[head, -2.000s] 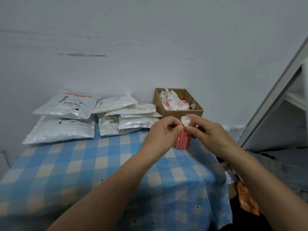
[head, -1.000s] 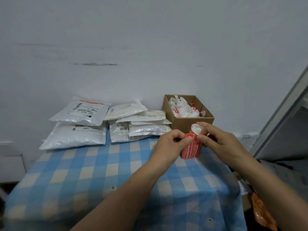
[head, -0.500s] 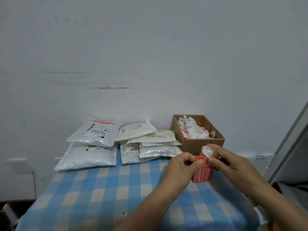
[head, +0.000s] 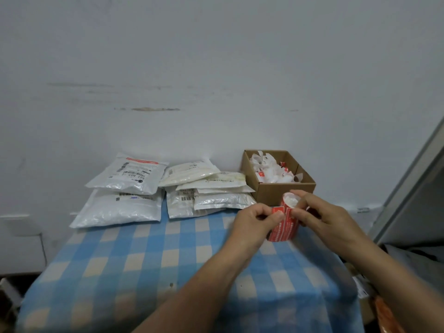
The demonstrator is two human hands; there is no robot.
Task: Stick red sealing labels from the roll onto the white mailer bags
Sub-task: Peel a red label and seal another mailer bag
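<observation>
Blue-checked tablecloth (head: 144,272) against a white wall. My right hand (head: 329,219) grips the roll of red sealing labels (head: 282,233) just in front of the cardboard box (head: 283,192) (filled with crumpled paper scraps); my left hand (head: 254,224) pinches one label (head: 277,209) at its free end. White mailer bags (head: 120,207) lie in two stacks left of the box.

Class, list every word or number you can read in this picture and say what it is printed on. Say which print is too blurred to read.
"502 603": on the shipping label of the top left mailer bag; the rest of that label is blurred.
Barcode label on the lower middle mailer bag: digits too blurred to read.
Red label roll: white print, too small to read.
</observation>
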